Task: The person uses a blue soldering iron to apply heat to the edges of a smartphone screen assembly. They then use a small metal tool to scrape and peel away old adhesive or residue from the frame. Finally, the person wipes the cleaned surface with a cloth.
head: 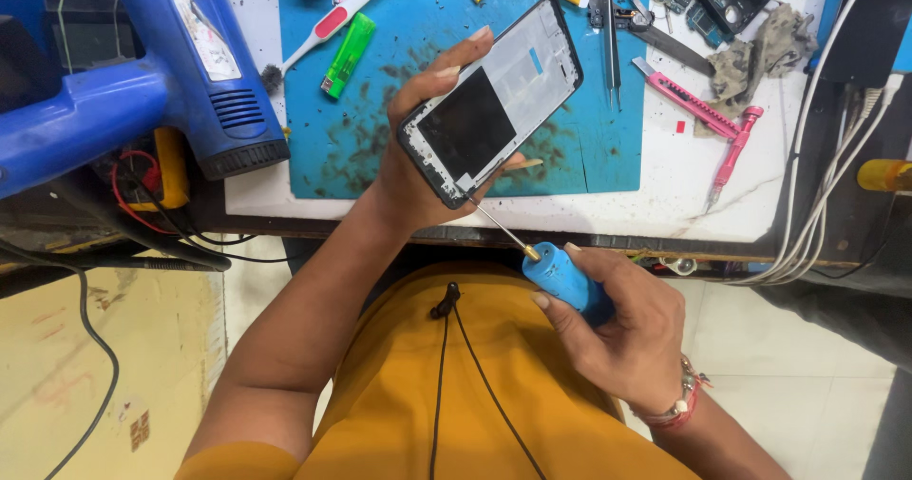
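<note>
The near edge of the bench (665,216) runs across the view just behind the hands, and both hands work in the open gap between that edge and the person's orange shirt (456,394). To the right of the hands the gap is open down to a pale tiled floor; to the left a blue heat gun (180,71) overhangs the bench corner, with black and red cables beneath it.

The bench top is white and scuffed, with a blue mat (351,147), badly stained, laid on it. On the mat lie a green lighter (348,54) and a white brush with a red grip (334,16); tweezers (613,43) cross its right edge. Right of the mat are a pink knife (686,98), a pink tool (731,152), a grey rag (760,48) and circuit boards at the far edge. White cables (817,195) hang off the right side.

The left hand (418,171) holds a phone frame (489,100) tilted above the mat's near edge, fingers curled around its left edge with tips over the top rim, and the thumb under its lower side. The right hand (617,323) is wrapped tight around the blue handle of a screwdriver (560,276), below the bench edge. Its thin shaft slants up and left, and the tip touches the frame's lower corner, just beside the left palm.
</note>
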